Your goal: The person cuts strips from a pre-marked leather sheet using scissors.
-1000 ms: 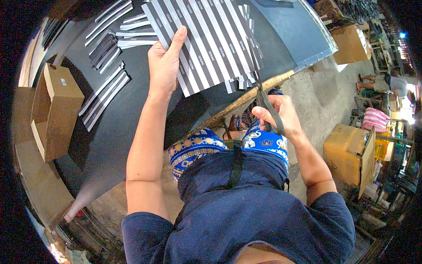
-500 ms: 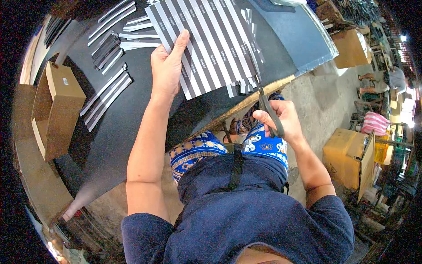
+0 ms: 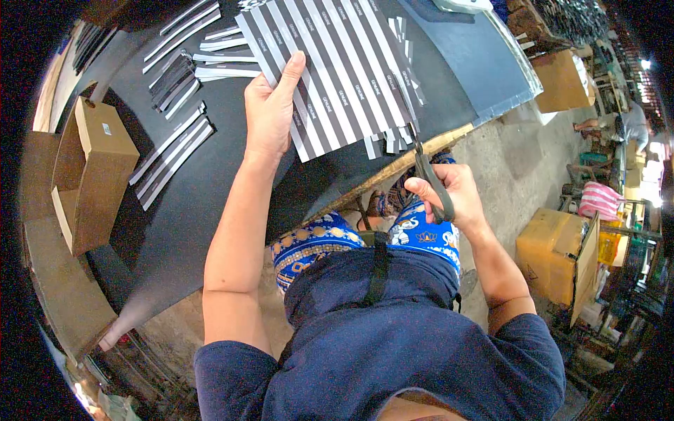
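Note:
My left hand (image 3: 272,109) grips the left edge of a striped sheet (image 3: 344,77), thumb on top. The sheet has black and white bands with small printed words and is held above the dark table. In my right hand (image 3: 449,193) is a pair of dark-handled scissors (image 3: 434,184), with the fingers closed round its handles. The blades point up the view along the sheet's right edge, at its lower right corner. Small cut pieces (image 3: 388,142) lie under that corner. Whether the blades are touching the sheet is hard to tell.
Several bundles of cut strips (image 3: 172,158) lie on the black table (image 3: 203,231), left of the sheet. An open cardboard box (image 3: 105,133) stands at the far left. Blue sheeting (image 3: 470,56) covers the right end. Beyond are a yellowish carton (image 3: 551,249) and another person (image 3: 632,126).
The scissors blades look more closed than before along the sheet's right edge. The view has shifted slightly, and both hands stay in nearly the same place.

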Action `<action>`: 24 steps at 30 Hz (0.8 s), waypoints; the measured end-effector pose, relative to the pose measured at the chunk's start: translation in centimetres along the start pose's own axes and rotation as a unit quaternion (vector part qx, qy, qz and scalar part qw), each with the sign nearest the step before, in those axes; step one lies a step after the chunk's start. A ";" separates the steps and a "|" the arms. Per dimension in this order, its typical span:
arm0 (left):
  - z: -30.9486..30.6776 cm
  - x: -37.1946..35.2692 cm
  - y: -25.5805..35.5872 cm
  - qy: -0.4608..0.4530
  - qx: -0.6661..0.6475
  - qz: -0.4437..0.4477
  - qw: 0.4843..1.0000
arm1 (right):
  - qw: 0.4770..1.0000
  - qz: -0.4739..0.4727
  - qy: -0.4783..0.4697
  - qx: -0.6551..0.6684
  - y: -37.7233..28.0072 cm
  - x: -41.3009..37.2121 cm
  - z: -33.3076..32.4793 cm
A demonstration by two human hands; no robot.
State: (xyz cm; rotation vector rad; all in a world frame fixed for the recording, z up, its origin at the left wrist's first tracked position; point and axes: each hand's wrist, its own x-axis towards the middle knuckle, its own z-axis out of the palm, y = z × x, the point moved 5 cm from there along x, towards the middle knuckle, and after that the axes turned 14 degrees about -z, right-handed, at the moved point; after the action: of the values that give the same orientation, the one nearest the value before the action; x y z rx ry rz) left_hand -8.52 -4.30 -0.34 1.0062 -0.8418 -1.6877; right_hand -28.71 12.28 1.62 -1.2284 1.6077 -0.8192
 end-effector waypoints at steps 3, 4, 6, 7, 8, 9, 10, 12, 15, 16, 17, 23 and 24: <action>0.0 -0.2 0.2 0.010 0.012 -0.007 1.000 | 1.000 -0.009 -0.001 0.000 -0.1 0.0 0.0; 0.0 -0.2 0.1 0.006 0.013 -0.014 1.000 | 1.000 -0.009 -0.001 0.000 -0.1 0.0 0.0; 0.1 -0.2 0.1 0.001 0.015 -0.019 1.000 | 1.000 -0.013 -0.012 0.000 0.0 0.1 0.1; 0.2 -0.2 0.0 0.001 0.014 -0.027 1.000 | 1.000 -0.014 -0.010 0.000 0.1 0.2 0.1; 0.3 -0.2 -0.1 0.000 0.013 -0.035 0.999 | 0.999 -0.024 -0.018 0.013 0.3 0.4 0.2; 0.4 -0.3 -0.1 -0.003 0.013 -0.034 0.999 | 0.999 -0.034 -0.026 0.026 0.4 0.5 0.3; 0.7 -0.5 -0.2 -0.009 0.028 -0.041 0.999 | 0.999 -0.035 -0.023 0.025 0.4 0.7 0.3; 1.3 -1.0 -0.3 -0.025 0.053 -0.049 0.997 | 0.998 -0.041 -0.011 0.052 0.3 1.1 0.3; 1.7 -1.3 -0.6 -0.034 0.071 -0.051 0.996 | 0.997 -0.054 -0.003 0.063 0.0 1.9 0.1; 1.8 -1.4 -0.5 -0.036 0.061 -0.051 0.996 | 0.997 -0.056 -0.004 0.046 -0.2 2.2 -0.1; 1.9 -1.4 -0.5 -0.037 0.060 -0.049 0.996 | 0.997 -0.057 -0.003 0.045 -0.4 2.3 -0.1; 1.6 -1.3 -0.3 -0.031 0.039 -0.032 0.998 | 0.997 -0.062 0.003 0.054 -0.8 2.9 -0.1; 1.6 -1.3 -0.3 -0.030 0.030 -0.036 0.998 | 0.997 -0.062 0.005 0.042 -1.0 2.9 -0.2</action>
State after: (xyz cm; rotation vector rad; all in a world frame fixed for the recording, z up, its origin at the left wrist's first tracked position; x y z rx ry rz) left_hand -9.82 -2.86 0.34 1.0409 -0.9092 -1.7697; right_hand -28.74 9.23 1.83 -1.2742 1.5017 -0.9626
